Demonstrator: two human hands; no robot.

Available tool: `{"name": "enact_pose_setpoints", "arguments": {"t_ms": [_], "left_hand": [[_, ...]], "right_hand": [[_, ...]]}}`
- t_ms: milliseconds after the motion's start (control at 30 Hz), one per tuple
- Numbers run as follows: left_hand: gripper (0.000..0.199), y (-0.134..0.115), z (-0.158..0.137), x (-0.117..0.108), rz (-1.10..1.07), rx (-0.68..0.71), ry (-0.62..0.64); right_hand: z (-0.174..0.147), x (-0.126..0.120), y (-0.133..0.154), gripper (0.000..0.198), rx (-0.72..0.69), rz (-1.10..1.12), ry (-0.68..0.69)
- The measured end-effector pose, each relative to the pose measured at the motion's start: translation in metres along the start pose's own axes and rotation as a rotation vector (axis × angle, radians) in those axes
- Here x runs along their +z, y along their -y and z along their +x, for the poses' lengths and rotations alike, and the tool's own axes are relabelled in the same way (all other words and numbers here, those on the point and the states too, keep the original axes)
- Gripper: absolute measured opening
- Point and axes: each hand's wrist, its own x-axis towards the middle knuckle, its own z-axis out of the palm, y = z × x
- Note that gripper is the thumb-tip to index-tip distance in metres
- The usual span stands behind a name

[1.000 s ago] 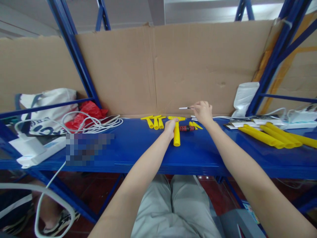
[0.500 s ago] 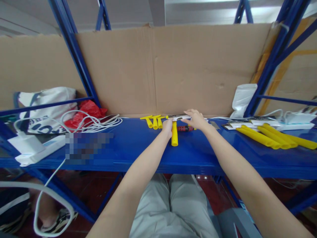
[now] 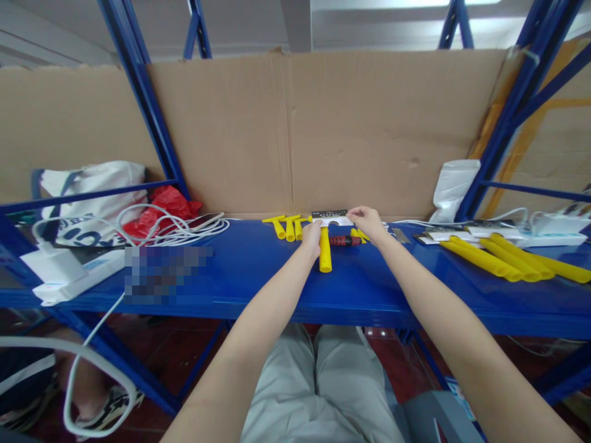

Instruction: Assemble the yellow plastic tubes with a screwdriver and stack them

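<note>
My left hand (image 3: 311, 237) is closed on a yellow-handled scraper (image 3: 325, 255), its round hollow handle pointing toward me. Across the scraper's far end lies a black-and-white card sleeve (image 3: 330, 215) with a curved notch in its near edge. At the sleeve's right end, my right hand (image 3: 367, 221) is closed with thumb and fingertips pinched on the edge. A red-and-black screwdriver-like handle (image 3: 346, 240) lies just behind the yellow handle. Small yellow pieces (image 3: 360, 235) are beside it, partly under my right hand.
Several small yellow T-shaped parts (image 3: 290, 229) lie left of my hands. Yellow-handled scrapers in card sleeves (image 3: 489, 255) are piled at right. A flat metal blade (image 3: 401, 235) lies nearer. White cables (image 3: 184, 227) and a power strip (image 3: 87, 277) occupy the left; cardboard (image 3: 369, 135) stands behind.
My right hand has gone from spread over the sleeve to a pinch at its right end, uncovering more of the sleeve and the small yellow pieces. My left hand keeps its hold.
</note>
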Motion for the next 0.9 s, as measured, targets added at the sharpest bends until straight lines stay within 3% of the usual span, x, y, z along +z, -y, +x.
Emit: {"name": "enact_pose_setpoints", "arguments": {"t_ms": [200, 400, 600, 800, 900], "left_hand": [[0.008, 0.000, 0.002, 0.000, -0.043, -0.028, -0.004], [0.007, -0.001, 0.002, -0.001, -0.056, -0.025, -0.019], [0.008, -0.003, 0.000, -0.001, -0.078, 0.000, -0.035], [0.007, -0.004, -0.002, 0.000, -0.061, -0.021, -0.036], [0.009, -0.004, -0.001, 0.000, -0.090, -0.008, -0.040]], "right_hand": [[-0.003, 0.001, 0.007, 0.007, 0.196, 0.220, -0.002], [-0.003, -0.002, 0.010, 0.008, 0.272, 0.447, 0.074], [-0.005, -0.002, 0.013, 0.015, 0.213, 0.485, 0.109], [-0.012, 0.003, 0.014, 0.022, 0.056, 0.405, 0.280], [-0.012, 0.003, 0.013, 0.024, 0.034, 0.352, 0.268]]}}
